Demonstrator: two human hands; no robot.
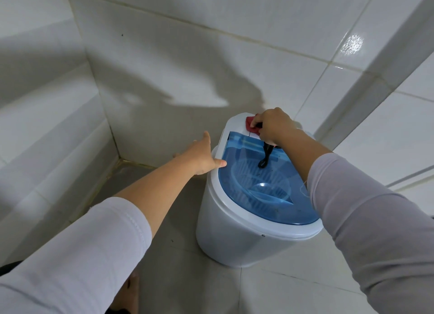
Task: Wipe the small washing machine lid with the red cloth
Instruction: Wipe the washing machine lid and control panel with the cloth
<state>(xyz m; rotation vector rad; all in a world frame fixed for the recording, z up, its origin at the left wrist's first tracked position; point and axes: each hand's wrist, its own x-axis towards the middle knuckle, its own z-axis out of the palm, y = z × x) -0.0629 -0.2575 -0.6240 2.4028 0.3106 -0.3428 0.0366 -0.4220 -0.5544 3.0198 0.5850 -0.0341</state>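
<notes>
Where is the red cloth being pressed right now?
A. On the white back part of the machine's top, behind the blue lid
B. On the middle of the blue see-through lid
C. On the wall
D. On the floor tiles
A: the right hand holds the red cloth on the white panel behind the blue lid.

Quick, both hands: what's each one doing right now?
Left hand: open, empty, thumb on the washing machine rim.
Right hand: closed on the red cloth, pressing it on the white panel behind the lid.
</notes>
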